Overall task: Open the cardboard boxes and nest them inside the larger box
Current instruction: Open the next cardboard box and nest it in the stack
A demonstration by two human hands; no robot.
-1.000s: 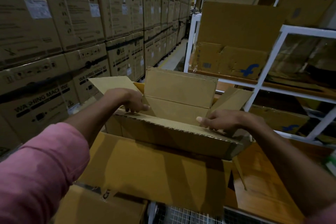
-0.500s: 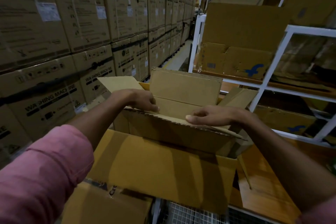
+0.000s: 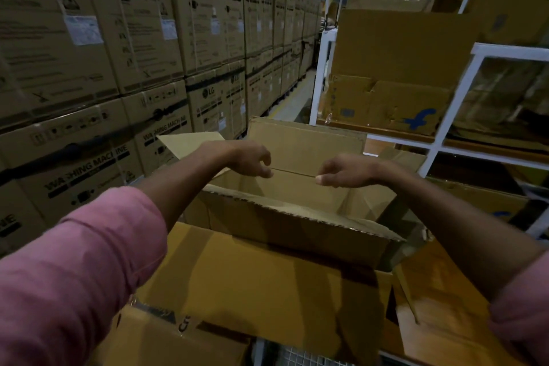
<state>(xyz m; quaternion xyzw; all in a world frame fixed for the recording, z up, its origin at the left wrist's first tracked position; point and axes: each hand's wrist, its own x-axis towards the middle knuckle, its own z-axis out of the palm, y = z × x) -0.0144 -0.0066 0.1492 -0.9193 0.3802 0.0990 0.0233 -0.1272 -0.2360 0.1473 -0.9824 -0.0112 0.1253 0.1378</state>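
Both hands hover over the open inner box, palms down, touching no cardboard. Left hand is above the box's left side, fingers curled and loosely apart, gripping nothing. Right hand is above the right side, fingers bent and slightly spread, thumb tip pointing left, also empty. A clear gap lies between the two hands over the box mouth.

The inner box sits inside the larger box, toward its far end. Its near flap leans toward the person with a jagged, torn top edge. Far flap stands upright behind the hands. Left flap splays outward to the left; right flap splays right, near the white rack. The cavity is open and appears empty; the bottom is in shadow.

The larger box's near flap folds down toward the person, its lower edge over a wire mesh surface. Pink sleeves cover both upper arms.

Left: stacked washing machine cartons form a wall close beside the box's left flap. An aisle runs open between the cartons and the rack. Right: the rack holds flattened cardboard with a blue logo. Open room exists above the box and toward the person; the sides are tight.
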